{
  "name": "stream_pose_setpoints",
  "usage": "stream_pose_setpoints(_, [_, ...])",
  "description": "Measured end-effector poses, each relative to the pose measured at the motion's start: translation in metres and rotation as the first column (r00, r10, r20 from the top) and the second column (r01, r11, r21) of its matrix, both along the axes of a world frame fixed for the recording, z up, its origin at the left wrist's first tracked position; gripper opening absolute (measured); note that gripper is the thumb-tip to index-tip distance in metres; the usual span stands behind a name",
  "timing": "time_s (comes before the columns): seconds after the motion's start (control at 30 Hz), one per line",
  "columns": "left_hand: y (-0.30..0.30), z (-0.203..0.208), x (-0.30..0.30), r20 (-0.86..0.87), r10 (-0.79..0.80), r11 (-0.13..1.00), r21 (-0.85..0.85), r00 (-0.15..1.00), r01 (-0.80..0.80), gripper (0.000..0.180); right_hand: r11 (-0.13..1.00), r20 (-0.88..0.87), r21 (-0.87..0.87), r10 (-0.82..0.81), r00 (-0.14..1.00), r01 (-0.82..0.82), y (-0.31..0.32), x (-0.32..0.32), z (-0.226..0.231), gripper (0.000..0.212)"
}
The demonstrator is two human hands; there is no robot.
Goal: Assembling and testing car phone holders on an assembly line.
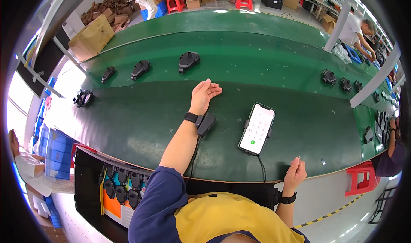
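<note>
My left hand (204, 96) is raised above the green table, palm partly turned up, its fingers loosely bent and apart with nothing in them. A black device (206, 124) is strapped to that wrist, and a cable runs down from it. To its right, a phone (257, 128) with a lit dial keypad lies in a black clamp holder, a cable trailing to the near edge. By the table's front edge, my right hand (295, 173) is closed in a pinch. A tiny light speck shows at its fingertips, too small to name. This wrist wears a black band (287, 197).
Black devices (189, 61) stand spaced along the green belt (257, 65), several on each side. More black units (121, 194) sit in a bin at lower left. A cardboard box (91, 37) stands far left. Posts (339, 22) rise at right, where co-workers handle parts.
</note>
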State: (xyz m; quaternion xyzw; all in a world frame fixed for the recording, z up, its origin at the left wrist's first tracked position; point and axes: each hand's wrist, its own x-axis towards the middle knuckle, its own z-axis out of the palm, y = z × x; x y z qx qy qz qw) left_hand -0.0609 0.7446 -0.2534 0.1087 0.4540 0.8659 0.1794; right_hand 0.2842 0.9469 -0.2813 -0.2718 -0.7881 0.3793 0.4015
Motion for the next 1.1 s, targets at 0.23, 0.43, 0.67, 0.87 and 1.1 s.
stream_pose_setpoints(0.23, [0.003, 0.003, 0.001, -0.001, 0.005, 1.000, -0.029, 1.000, -0.006, 0.022, 0.984, -0.159, -0.166, 0.042, 0.986, -0.069, -0.004, -0.005, 0.011, 0.017])
stream_pose_setpoints(0.43, [0.003, 0.003, 0.001, -0.018, -0.008, 0.999, -0.043, 1.000, 0.007, 0.020, 0.989, -0.159, -0.142, 0.020, 0.987, -0.043, -0.006, -0.009, 0.013, 0.015])
stream_pose_setpoints(0.67, [0.009, 0.002, 0.007, -0.011, -0.013, 0.999, -0.039, 1.000, 0.012, 0.018, 0.997, -0.257, -0.081, -0.030, 0.966, 0.009, 0.002, -0.005, 0.005, 0.020])
stream_pose_setpoints(0.87, [0.004, -0.001, 0.004, -0.058, -0.030, 0.998, -0.052, 0.998, 0.027, 0.018, 0.691, -0.414, -0.614, 0.130, 0.901, -0.382, 0.031, 0.011, 0.017, 0.021])
stream_pose_setpoints(1.1, [0.013, 0.000, 0.005, -0.093, -0.029, 0.996, -0.086, 0.995, 0.021, 0.018, 0.650, -0.626, -0.555, 0.084, 0.776, -0.518, 0.032, 0.008, 0.020, 0.021])
